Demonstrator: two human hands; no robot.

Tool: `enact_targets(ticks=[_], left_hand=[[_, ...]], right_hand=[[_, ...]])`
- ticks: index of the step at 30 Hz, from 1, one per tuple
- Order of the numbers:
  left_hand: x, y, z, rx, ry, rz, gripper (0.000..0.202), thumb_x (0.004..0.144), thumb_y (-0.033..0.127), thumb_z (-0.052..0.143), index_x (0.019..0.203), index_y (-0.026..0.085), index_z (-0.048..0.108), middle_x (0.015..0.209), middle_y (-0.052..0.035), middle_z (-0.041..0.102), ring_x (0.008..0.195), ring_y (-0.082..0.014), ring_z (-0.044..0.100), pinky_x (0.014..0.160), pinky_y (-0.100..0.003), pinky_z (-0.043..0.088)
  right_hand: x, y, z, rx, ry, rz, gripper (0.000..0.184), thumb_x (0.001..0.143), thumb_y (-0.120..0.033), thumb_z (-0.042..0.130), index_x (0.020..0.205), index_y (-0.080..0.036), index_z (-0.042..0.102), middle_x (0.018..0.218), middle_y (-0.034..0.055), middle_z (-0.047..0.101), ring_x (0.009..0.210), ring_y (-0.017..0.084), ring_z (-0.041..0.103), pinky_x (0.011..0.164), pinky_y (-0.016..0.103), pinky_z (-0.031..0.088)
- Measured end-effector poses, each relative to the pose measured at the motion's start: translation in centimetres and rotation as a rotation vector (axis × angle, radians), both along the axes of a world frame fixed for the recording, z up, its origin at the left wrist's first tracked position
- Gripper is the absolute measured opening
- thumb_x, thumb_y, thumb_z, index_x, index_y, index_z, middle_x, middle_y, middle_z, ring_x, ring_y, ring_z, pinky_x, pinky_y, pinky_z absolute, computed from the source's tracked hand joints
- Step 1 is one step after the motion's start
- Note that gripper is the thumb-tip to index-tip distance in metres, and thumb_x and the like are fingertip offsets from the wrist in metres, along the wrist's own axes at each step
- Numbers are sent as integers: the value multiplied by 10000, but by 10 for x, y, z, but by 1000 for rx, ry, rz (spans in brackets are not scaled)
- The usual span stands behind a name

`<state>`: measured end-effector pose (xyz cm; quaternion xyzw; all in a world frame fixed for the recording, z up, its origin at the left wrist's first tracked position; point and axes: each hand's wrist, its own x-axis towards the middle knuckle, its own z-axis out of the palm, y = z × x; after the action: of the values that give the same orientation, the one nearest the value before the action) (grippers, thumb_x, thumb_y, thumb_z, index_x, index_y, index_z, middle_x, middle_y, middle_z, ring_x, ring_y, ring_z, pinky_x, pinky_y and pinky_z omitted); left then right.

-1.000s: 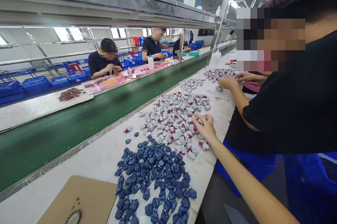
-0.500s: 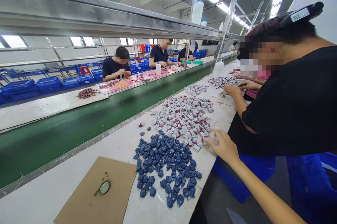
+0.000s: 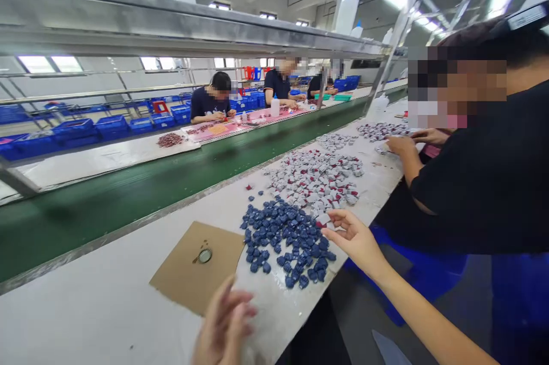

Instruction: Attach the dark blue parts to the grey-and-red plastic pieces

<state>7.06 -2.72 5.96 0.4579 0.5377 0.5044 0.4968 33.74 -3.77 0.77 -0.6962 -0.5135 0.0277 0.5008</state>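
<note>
Newly in view since half a second ago is the left bare hand (image 3: 225, 325), while the right bare hand (image 3: 355, 242) has come nearer to the loose pile of dark-blue, fist-shaped moulded pieces (image 3: 277, 220), its fingertips at that pile's far right edge.

Just beyond the blue pile, on the white surface (image 3: 111, 319), lies the heap of small, blocky, pale-grey and dark-red pieces (image 3: 313, 179). To the pile's left is the square sheet of brown cardboard (image 3: 184, 268), carrying a round metal cap with a crimped rim (image 3: 205, 256). The left hand, blurred, is on the near left side of the blue pile; its fingers are loosely bent and parted, and nothing shows in them. The right hand's grip has thumb and forefinger close together, with a single pale-grey block with a dark-red part (image 3: 323, 219) at their tips; whether it is pinched or lies behind them, I cannot tell.

Judging by the pose, the step in hand is taking one piece from beside the blue pile. The next move seems to call for a secure fingertip pinch and a lift clear of the blue pieces, with the left hand ready to receive.
</note>
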Motion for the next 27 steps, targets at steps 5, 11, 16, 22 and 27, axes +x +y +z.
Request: enact_targets(ticks=[5, 11, 16, 22, 27], left_hand=[[14, 9, -16, -271, -319, -579, 506, 703, 571, 587, 949, 138, 671, 820, -102, 658, 680, -188, 615, 418, -208, 443], [-20, 12, -25, -349, -533, -350, 368, 654, 265, 743, 996, 171, 645, 911, -75, 659, 794, -153, 585, 506, -167, 486], [-31, 18, -34, -423, -731, -272, 237, 695, 336, 713, 827, 146, 660, 905, -63, 638, 747, -115, 575, 575, -180, 531], [-46, 24, -35, -590, -856, -139, 360, 555, 147, 812, 889, 176, 680, 822, -26, 667, 702, -88, 621, 603, -153, 542], [-62, 28, -41, -673, -958, -44, 363, 495, 184, 836, 832, 136, 712, 774, -41, 685, 730, -120, 645, 748, -230, 560]], right_hand=[[-95, -9, 35, 83, -23, 538, 147, 782, -206, 609, 917, -224, 555, 877, 32, 597, 817, 145, 606, 692, 241, 524], [-121, 14, 30, 93, -144, 854, 212, 810, -75, 539, 922, -236, 619, 1066, 58, 636, 1019, 162, 595, 855, 276, 505], [-140, 29, 21, 92, -48, 877, 215, 810, -37, 505, 807, -224, 609, 1024, 39, 669, 1040, 174, 601, 863, 294, 519], [-120, 43, 20, 57, -391, 627, 216, 848, -170, 524, 1049, -231, 575, 1005, 75, 647, 955, 195, 615, 791, 321, 523], [-69, 49, -4, -291, -882, 477, 398, 804, -479, 549, 1085, -201, 602, 850, 74, 621, 727, 206, 593, 497, 282, 463]])
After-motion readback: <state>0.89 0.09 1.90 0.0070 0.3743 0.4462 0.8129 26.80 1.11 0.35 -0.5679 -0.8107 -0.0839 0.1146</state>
